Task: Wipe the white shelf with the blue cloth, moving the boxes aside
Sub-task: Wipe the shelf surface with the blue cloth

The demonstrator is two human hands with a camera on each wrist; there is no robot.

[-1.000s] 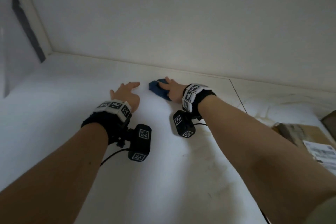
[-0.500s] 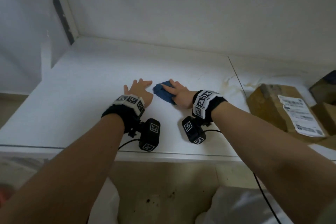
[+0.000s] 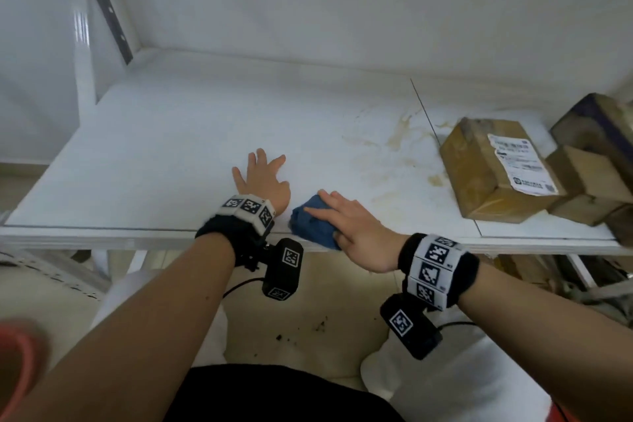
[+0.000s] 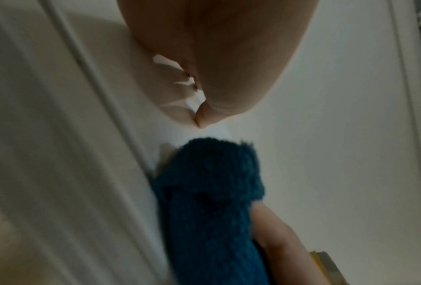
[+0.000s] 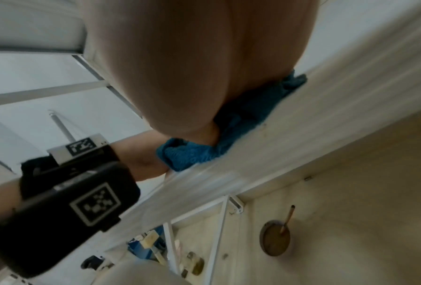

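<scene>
The blue cloth (image 3: pixel 313 226) lies bunched at the front edge of the white shelf (image 3: pixel 171 147), partly over the edge. My right hand (image 3: pixel 346 226) presses flat on it with straight fingers. In the right wrist view the blue cloth (image 5: pixel 204 154) shows under the palm. My left hand (image 3: pixel 262 178) rests flat on the shelf just left of the cloth, fingers spread. The left wrist view shows the cloth (image 4: pixel 209 192) close below the left hand (image 4: pixel 204 57). Cardboard boxes (image 3: pixel 496 168) stand at the right end of the shelf.
Brownish stains (image 3: pixel 397 140) mark the shelf between the cloth and the boxes. A seam (image 3: pixel 442 151) splits the shelf into two panels. The back wall and left upright close the shelf in. Lower shelves with clutter (image 5: pixel 155 248) sit beneath.
My right hand has drawn the cloth from deep on the shelf to its front edge. The left hand has come back toward the front edge too. The view has pulled back, showing the boxes.
</scene>
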